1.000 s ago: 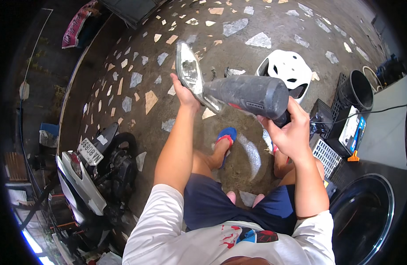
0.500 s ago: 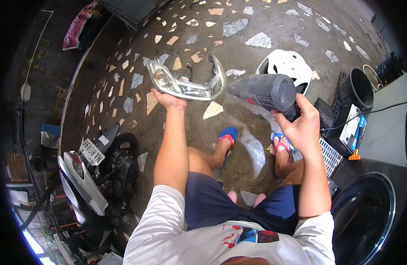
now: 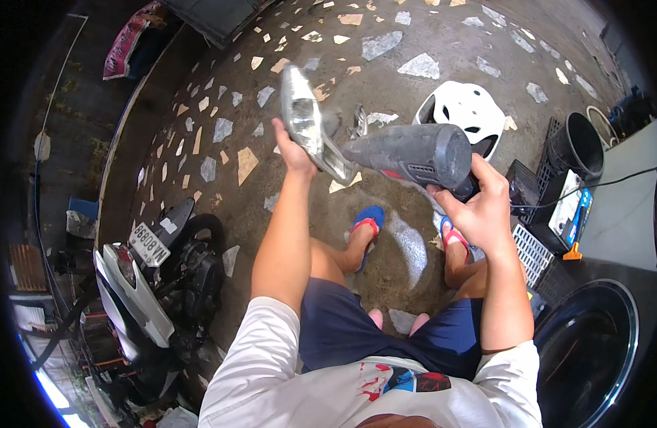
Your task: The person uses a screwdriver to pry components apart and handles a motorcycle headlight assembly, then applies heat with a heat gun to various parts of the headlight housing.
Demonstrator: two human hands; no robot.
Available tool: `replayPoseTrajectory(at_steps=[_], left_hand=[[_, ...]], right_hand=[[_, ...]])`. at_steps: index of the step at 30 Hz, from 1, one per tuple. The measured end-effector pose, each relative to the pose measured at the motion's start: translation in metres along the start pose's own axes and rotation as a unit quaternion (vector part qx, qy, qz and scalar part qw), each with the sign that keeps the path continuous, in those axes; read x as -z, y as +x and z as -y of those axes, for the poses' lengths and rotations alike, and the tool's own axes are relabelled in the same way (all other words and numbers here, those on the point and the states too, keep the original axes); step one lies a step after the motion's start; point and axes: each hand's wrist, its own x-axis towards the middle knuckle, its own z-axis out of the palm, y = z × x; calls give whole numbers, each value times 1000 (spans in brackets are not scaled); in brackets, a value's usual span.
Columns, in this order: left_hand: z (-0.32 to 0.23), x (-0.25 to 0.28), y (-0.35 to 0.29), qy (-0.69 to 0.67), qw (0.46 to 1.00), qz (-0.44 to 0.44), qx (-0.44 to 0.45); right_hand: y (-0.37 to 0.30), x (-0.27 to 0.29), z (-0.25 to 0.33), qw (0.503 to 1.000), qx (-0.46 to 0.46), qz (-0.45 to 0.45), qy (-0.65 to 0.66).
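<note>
Headlight (image 3: 305, 120) and power tool (image 3: 414, 157) are held up above the floor (image 3: 325, 225) in front of the person, the lamp to the left, tipped on edge and partly blurred. Nearest, the left forearm (image 3: 280, 235) and right forearm (image 3: 505, 285) reach forward, leaning inward. The right hand (image 3: 478, 203) is curled at the rear underside of the dark grey tool, thumb below and fingers (image 3: 487, 171) along its far side; the body hides most of that grip. Farther forward, the left hand (image 3: 295, 155) bears the headlight with its thumb on the outer edge; its other fingers are hidden behind the lamp, so their exact hold cannot be told.

The step in hand looks like working the tool's narrow end, perhaps that of a heat gun, over the headlight. Nozzle and lamp overlap in view, and whether they touch cannot be told. This seems to call for a firm left wrist, an even gap and fingers clear of the nozzle.

Beyond the hands and lower down are blue sandals (image 3: 372, 212) with red straps. A white scooter (image 3: 139, 303) stands at the left; a white helmet-like shell (image 3: 485, 107) and a black bucket (image 3: 592, 146) lie farther off, right.
</note>
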Motion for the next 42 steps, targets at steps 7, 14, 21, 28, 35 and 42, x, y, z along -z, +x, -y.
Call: replayPoseTrajectory(at_steps=[7,14,21,28,35,42], left_hand=[[18,0,-7,108,982,87,129],[25,4,-5,153,970,114,148],[22,-20,-18,209,971,97,68],[24,-15,-5,37,993,59,97],[18,-25,-1,-25,999,-22,2],[10,-19,2,-38,997,-65,-32]], right_hand=[[7,-5,-5,993,-33,-102,49],[16,5,-14,972,-56,-197,113],[10,6,-13,976,-62,-187,97],[0,-3,-2,994,13,-112,17],[-5,-6,-1,997,57,-49,-9],[-7,-8,4,998,52,-21,-30]])
